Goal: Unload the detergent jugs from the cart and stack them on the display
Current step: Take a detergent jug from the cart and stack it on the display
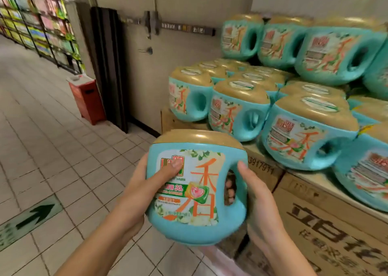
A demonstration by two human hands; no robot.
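I hold a teal detergent jug (195,191) with a tan lid upright in front of me, its label toward me. My left hand (147,183) grips its left side, thumb across the label. My right hand (255,193) wraps the handle on the right, fingers showing through the handle hole. The jug hangs in the air, left of and below the display (262,166) of cardboard boxes. On the boxes stand several matching jugs (237,111), and a second tier of jugs (336,51) rests on them at the back. No cart is in view.
Printed cardboard boxes (336,229) form the display's base at the right. A red bin (88,99) stands by a dark pillar (109,65) and a beige door (178,44). Stocked shelves (39,21) line the far left. The tiled floor carries a green arrow marking (31,217).
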